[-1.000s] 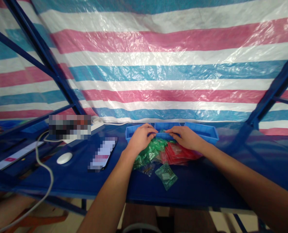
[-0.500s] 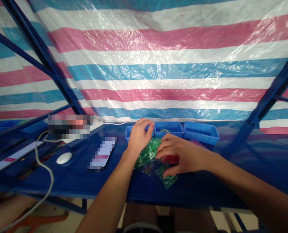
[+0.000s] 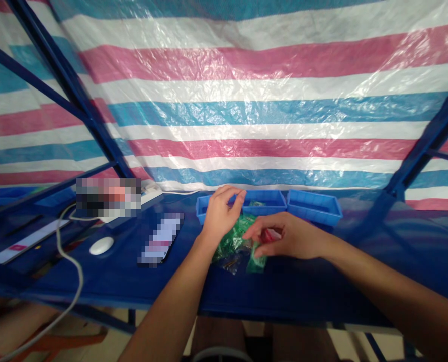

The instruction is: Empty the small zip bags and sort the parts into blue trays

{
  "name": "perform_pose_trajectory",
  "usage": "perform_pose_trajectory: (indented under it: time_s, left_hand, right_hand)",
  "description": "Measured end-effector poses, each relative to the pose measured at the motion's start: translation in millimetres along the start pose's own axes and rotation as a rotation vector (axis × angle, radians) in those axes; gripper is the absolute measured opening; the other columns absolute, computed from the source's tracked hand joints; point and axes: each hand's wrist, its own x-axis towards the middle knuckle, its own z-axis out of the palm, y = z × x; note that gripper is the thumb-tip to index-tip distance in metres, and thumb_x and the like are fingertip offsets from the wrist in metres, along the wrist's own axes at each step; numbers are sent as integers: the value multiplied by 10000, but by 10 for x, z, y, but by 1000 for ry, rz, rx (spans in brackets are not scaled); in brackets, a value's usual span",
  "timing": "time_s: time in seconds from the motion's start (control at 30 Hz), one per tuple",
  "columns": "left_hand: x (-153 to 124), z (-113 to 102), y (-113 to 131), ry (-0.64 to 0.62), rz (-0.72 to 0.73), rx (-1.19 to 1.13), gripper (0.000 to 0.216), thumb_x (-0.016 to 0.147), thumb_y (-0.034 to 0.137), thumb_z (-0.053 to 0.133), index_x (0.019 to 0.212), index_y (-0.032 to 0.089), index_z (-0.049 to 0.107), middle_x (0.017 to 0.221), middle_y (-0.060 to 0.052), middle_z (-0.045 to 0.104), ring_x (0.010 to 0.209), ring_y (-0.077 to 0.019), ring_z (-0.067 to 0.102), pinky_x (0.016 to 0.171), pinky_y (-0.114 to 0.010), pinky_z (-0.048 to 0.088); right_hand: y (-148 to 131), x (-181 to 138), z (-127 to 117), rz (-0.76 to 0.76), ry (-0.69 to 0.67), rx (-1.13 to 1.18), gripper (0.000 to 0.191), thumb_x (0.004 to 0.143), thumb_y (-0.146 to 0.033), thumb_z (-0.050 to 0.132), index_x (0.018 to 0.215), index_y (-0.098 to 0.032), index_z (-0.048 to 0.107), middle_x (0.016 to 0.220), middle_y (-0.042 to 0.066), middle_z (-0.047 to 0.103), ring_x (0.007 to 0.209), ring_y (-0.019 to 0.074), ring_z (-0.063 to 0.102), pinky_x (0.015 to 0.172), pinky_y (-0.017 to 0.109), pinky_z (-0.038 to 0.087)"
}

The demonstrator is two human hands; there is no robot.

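Observation:
A heap of green plastic packets (image 3: 229, 240) lies on the blue table in front of me. My left hand (image 3: 220, 213) is over its far left side, beside the left blue bin, with thumb and fingers apart and nothing visible in them. To the right, my right hand (image 3: 289, 236) has its thumb at the upper end of a small green packet (image 3: 256, 263), which appears pinched there; the fingertips behind it are partly hidden. Something red (image 3: 272, 235) shows between thumb and index finger, largely covered by the hand. Below the heap is a clear packet (image 3: 231, 262) with thin dark pieces.
Three blue bins stand in a row behind the heap: a left bin (image 3: 201, 210), a middle bin (image 3: 271, 201) holding a little green packet, and a right bin (image 3: 314, 207). Leftward are a phone (image 3: 162, 236), a white mouse (image 3: 101, 245), a cable (image 3: 60, 241) and a power strip (image 3: 152, 196).
My right hand has moved slightly away from me, and the small green packet has shifted with it toward the heap, now looking narrower. My left hand stays nearly still.

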Motion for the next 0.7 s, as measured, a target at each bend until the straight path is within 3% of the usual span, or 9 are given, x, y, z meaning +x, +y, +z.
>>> perform_pose_trajectory:
  time_s: [0.07, 0.17, 0.27, 0.37, 0.47, 0.57, 0.7]
  left_hand:
    - [-3, 4, 35, -37, -61, -117, 304, 1050, 419, 593, 1046, 200, 804, 1059, -71, 802, 1021, -230, 733, 969, -356, 553]
    - [-25, 47, 71, -163, -146, -346, 338, 1021, 459, 643, 1178, 206, 803, 1143, -82, 809, 1069, -242, 743, 973, -357, 564]
    - [-50, 132, 80, -226, -203, -487, 453, 889, 434, 819, 1265, 185, 774, 1085, -95, 804, 974, -226, 746, 895, -332, 579]
    - [-55, 210, 53, -206, -242, -561, 480, 841, 376, 868, 1254, 157, 758, 918, -57, 762, 819, -162, 707, 779, -275, 556]
    - [-46, 248, 7, -177, -236, -637, 437, 856, 329, 853, 1231, 149, 723, 841, -20, 710, 770, -127, 676, 758, -250, 537]
    - [-47, 249, -19, -167, -216, -631, 459, 861, 302, 849, 1261, 156, 676, 870, -26, 712, 817, -138, 694, 808, -264, 553]
    - [-72, 205, 41, -162, -91, -438, 441, 927, 301, 782, 1331, 187, 648, 1038, -78, 738, 879, -162, 714, 841, -300, 577]
  right_hand:
    - [56, 38, -99, 8, 208, 161, 338, 838, -446, 865, 1111, -257, 800, 884, -4, 726, 745, 161, 630, 704, 310, 492]
    - [187, 106, -233, -37, 522, 214, 323, 832, -448, 870, 1063, -236, 792, 811, -11, 693, 734, 156, 618, 708, 309, 491]
    - [309, 143, -288, -45, 683, 209, 311, 812, -437, 891, 1011, -228, 771, 815, -2, 709, 753, 165, 642, 729, 315, 507]
    - [372, 151, -261, -37, 687, 204, 329, 807, -447, 893, 1011, -231, 753, 853, 16, 740, 796, 191, 684, 772, 339, 542]
    - [387, 159, -206, -26, 638, 233, 363, 803, -454, 891, 1053, -239, 739, 950, 41, 784, 895, 226, 733, 867, 383, 576]
    - [397, 175, -178, -3, 598, 280, 372, 784, -439, 903, 1049, -239, 738, 1020, 57, 809, 955, 241, 755, 936, 411, 580]
    - [429, 187, -204, 8, 586, 314, 368, 763, -427, 917, 1026, -237, 742, 973, 42, 806, 879, 218, 745, 863, 380, 584]
